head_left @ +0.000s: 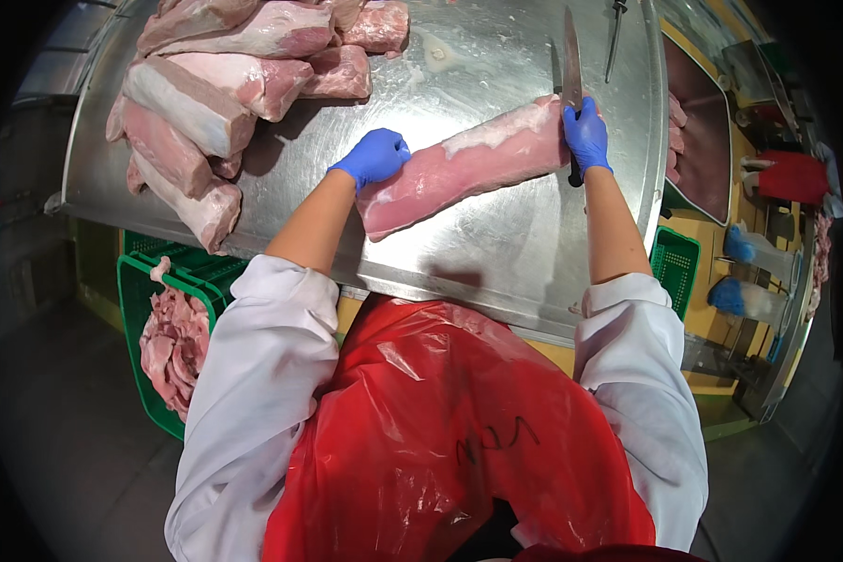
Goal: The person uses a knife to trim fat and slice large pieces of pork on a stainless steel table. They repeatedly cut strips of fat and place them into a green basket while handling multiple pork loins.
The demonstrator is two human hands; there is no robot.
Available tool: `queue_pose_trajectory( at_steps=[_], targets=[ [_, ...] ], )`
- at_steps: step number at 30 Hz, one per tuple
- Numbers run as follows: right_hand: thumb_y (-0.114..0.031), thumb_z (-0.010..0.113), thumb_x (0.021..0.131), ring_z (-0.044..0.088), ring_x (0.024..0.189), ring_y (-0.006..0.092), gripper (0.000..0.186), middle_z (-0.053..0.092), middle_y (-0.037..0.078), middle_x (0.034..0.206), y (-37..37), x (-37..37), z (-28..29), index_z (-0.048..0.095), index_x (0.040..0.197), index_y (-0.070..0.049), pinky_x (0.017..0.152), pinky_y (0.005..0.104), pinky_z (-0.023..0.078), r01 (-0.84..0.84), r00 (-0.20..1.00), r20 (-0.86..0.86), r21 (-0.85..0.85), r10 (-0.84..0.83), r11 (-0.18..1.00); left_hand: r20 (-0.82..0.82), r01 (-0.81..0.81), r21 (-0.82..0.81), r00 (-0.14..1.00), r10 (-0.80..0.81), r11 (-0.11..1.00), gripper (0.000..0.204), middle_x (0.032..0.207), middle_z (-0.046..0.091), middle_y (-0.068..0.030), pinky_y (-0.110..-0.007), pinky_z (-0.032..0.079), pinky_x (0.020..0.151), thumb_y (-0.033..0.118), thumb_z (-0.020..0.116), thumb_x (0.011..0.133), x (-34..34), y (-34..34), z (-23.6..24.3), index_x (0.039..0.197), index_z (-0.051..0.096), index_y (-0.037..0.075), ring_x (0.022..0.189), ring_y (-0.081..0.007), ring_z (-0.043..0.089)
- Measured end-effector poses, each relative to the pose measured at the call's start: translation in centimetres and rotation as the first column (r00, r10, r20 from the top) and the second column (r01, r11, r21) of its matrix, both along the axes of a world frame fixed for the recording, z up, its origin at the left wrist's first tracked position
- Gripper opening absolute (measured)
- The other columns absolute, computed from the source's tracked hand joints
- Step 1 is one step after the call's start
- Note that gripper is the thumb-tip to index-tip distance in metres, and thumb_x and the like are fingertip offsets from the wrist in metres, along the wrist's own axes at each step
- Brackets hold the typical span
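Note:
A long pale-pink boneless loin of meat (473, 159) lies slantwise on the steel table (459, 258), with a patch of white fat along its far edge. At its left end is my left hand (377, 157) in a blue glove, fingers curled closed against the meat's far corner; whatever they pinch is hidden. My right hand (585, 139), also blue-gloved, is wrapped round the dark handle of a knife (572, 61) beside the loin's right end. The blade points away from me, and the handle's butt shows below the hand.
Several similar loins (192, 103) are piled at the far left. A thin dark-handled rod (614, 42) lies at the far right. Below the table's left edge, a green crate (145, 375) holds meat trimmings; another green crate (679, 267) and a meat bin (712, 140) stand right. Other people (787, 178) work beyond.

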State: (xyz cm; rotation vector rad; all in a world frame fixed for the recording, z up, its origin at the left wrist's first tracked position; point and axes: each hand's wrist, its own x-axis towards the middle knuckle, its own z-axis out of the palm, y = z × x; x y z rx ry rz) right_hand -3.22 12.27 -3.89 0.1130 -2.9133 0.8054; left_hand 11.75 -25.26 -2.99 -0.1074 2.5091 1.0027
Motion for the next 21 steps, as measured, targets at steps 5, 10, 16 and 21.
queue_pose_trajectory(
  at_steps=[5, 10, 16, 21],
  targets=[
    [-0.021, 0.061, 0.099, 0.067, 0.061, 0.0180, 0.027, 0.066, 0.012, 0.078, -1.7, 5.9, 2.0, 0.056, 0.116, -0.001, 0.055, 0.0329, 0.056, 0.100, 0.930, 0.329, -0.657, 0.165, 0.747, -0.004, -0.153, 0.174, 0.988, 0.156, 0.973, 0.014, 0.077, 0.067, -0.0054, -0.032, 0.050, 0.070, 0.015, 0.067, 0.092, 4.0, -0.4, 0.9, 0.090, 0.070, 0.002, 0.071, -0.0125, 0.058],
    [-0.009, 0.059, 0.098, 0.063, 0.055, 0.0145, 0.026, 0.065, 0.010, 0.078, -11.6, 14.1, 6.4, 0.050, 0.121, -0.003, 0.046, 0.0279, 0.051, 0.162, 0.701, 0.541, -0.755, 0.465, 0.635, -0.096, -0.206, 0.235, 0.968, 0.234, 0.950, 0.013, 0.077, 0.065, -0.0072, -0.033, 0.049, 0.071, 0.012, 0.063, 0.094, 6.5, 1.0, 2.7, 0.088, 0.065, 0.000, 0.072, -0.0147, 0.058],
    [-0.008, 0.056, 0.094, 0.061, 0.054, 0.0174, 0.086, 0.064, 0.012, 0.076, -15.7, 13.3, 7.1, 0.008, 0.165, -0.017, 0.050, 0.0328, 0.052, 0.051, 0.540, 0.642, -0.671, 0.544, 0.740, -0.374, -0.089, 0.060, 0.921, 0.105, 0.994, 0.013, 0.080, 0.064, -0.0217, -0.045, 0.051, 0.075, 0.009, 0.060, 0.092, 7.4, 2.5, 3.4, 0.086, 0.065, -0.001, 0.076, -0.0409, 0.061],
    [-0.011, 0.053, 0.097, 0.062, 0.054, 0.0172, 0.081, 0.066, 0.012, 0.075, -12.8, 16.0, 9.6, 0.011, 0.166, -0.018, 0.056, 0.0330, 0.053, -0.307, 0.427, 0.672, -0.522, 0.605, 0.796, -0.518, -0.131, 0.060, 0.843, 0.143, 0.990, 0.012, 0.087, 0.064, -0.0227, -0.047, 0.051, 0.077, 0.010, 0.060, 0.093, 8.4, 2.8, 2.2, 0.089, 0.065, -0.001, 0.082, -0.0436, 0.062]
  ],
)
